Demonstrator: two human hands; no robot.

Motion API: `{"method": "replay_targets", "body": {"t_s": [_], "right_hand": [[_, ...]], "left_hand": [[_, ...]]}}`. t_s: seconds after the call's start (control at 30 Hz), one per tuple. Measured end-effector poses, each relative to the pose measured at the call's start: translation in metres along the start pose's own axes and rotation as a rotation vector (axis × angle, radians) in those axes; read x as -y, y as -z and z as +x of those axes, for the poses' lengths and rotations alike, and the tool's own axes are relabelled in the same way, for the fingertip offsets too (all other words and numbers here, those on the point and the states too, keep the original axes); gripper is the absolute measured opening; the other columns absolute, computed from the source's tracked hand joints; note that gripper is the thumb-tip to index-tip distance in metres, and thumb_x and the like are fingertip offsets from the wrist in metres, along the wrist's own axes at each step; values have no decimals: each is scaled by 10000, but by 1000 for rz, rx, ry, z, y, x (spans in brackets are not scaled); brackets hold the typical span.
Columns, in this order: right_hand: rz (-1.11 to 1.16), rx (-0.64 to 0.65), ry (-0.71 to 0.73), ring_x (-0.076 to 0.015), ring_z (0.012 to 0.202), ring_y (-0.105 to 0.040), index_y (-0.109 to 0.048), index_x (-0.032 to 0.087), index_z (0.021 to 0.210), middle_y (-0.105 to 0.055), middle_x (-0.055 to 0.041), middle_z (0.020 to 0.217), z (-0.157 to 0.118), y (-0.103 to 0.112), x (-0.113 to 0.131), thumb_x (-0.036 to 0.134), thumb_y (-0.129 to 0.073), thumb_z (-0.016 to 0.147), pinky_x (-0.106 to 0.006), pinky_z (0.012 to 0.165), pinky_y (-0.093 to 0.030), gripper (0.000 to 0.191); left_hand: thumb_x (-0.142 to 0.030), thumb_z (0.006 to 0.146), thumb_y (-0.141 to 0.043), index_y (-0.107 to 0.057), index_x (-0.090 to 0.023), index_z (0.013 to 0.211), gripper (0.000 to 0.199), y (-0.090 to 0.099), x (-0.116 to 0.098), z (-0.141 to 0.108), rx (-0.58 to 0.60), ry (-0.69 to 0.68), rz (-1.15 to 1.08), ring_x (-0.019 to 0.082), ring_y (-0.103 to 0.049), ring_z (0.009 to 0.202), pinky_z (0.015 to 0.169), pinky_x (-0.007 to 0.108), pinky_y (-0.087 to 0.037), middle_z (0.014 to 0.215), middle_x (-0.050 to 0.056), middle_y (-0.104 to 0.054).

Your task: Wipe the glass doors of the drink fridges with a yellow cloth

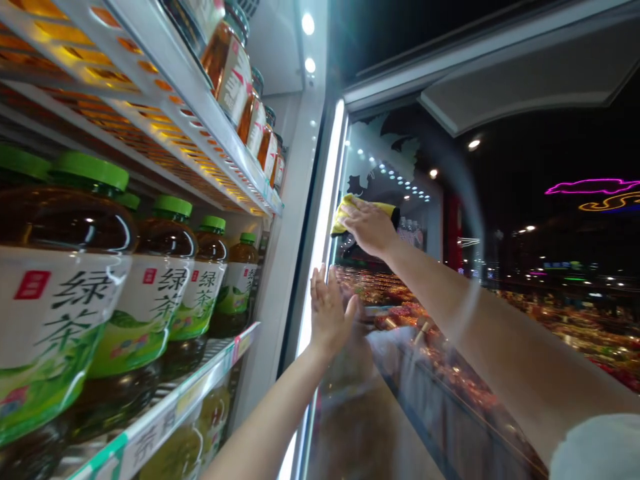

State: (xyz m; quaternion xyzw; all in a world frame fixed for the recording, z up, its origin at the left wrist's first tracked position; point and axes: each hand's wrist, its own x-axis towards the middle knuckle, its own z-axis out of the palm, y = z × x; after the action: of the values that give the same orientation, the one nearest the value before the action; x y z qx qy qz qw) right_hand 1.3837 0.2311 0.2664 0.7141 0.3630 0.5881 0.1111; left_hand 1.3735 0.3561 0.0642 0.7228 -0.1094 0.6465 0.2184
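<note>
My right hand [369, 228] presses a yellow cloth [383, 211] with a dark edge flat against the glass door [370, 407], near the lit strip [327, 180] along the door's side. Lower and to the left, my left hand [330, 312] rests on the door beside that strip, fingers apart and pointing up, holding nothing. Part of the cloth is hidden under my right hand.
Green-capped tea bottles [165, 280] stand on a shelf [185, 407] at the left, with amber bottles [233, 80] on the shelf above. A white cabinet frame [273, 300] separates shelves and door. Reflections and night lights show in and past the glass.
</note>
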Motion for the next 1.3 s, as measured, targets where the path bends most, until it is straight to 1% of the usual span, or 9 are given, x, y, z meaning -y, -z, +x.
{"method": "replay_targets", "body": {"t_s": [0.13,0.3,0.4,0.53,0.77,0.9,1.03,1.13,1.3], "right_hand": [[-83,-142,-214,-338,1540,-366,-654,165,1395,-520,-122,1586,-34,25,-32,159,-384,1039,-567,1253,-330,447],[-90,-62,-111,-287,1527,-397,-664,210,1379,-547,-93,1568,-90,21,0,137,-407,1025,-504,1259,-349,444],[-77,-2,-12,-234,1527,-400,-681,261,1359,-573,-36,1550,-75,19,1,181,-439,1038,-433,1276,-336,410],[-85,-70,-207,-274,1554,-348,-649,237,1409,-541,-57,1576,-42,43,-45,132,-368,1027,-547,1279,-316,486],[-153,-111,-319,-322,1589,-250,-589,217,1472,-460,-79,1635,-115,59,-56,161,-363,1026,-591,1286,-275,503],[-176,-30,-218,-277,1578,-287,-606,241,1452,-483,-46,1622,-110,73,-69,170,-369,1033,-524,1293,-286,486],[-239,-114,-379,-301,1570,-295,-593,240,1456,-464,-53,1633,-110,102,-101,184,-370,1039,-561,1271,-303,476],[-258,-169,-499,-314,1581,-262,-563,280,1479,-444,-45,1642,-143,108,-97,201,-359,1041,-599,1259,-306,490],[-246,-47,-399,-282,1605,-194,-545,255,1503,-433,-44,1651,-160,106,-85,177,-365,1027,-549,1297,-247,515]], "left_hand": [[-395,981,-555,-306,-129,1586,706,-4,-8,31,-41,-58,-26,368,-211,1601,1292,599,-243,1665,234,-323],[-338,986,-513,-335,-116,1572,652,0,-10,62,-78,-14,-52,369,-197,1603,1290,615,-226,1654,236,-336],[-292,977,-497,-352,-141,1565,624,-5,-16,77,-121,-14,-62,364,-216,1597,1287,620,-230,1648,222,-352],[-288,972,-492,-367,-150,1559,615,-13,-29,91,-119,-120,-72,357,-244,1588,1288,613,-241,1637,205,-389],[-317,975,-480,-389,-150,1558,613,-18,-44,100,-18,-229,-106,357,-245,1590,1290,609,-238,1662,178,-385],[-299,966,-486,-384,-163,1564,622,-31,-68,108,-35,-236,-151,340,-250,1590,1300,597,-216,1663,173,-382],[-313,968,-487,-377,-160,1572,632,-35,-91,108,-14,-288,-181,334,-248,1590,1305,587,-207,1675,165,-365],[-308,974,-480,-386,-143,1569,625,-31,-100,105,2,-305,-189,340,-249,1589,1300,584,-227,1676,172,-361],[-274,966,-492,-389,-129,1569,628,-33,-126,111,29,-305,-213,331,-237,1596,1303,559,-229,1670,183,-369]]}}
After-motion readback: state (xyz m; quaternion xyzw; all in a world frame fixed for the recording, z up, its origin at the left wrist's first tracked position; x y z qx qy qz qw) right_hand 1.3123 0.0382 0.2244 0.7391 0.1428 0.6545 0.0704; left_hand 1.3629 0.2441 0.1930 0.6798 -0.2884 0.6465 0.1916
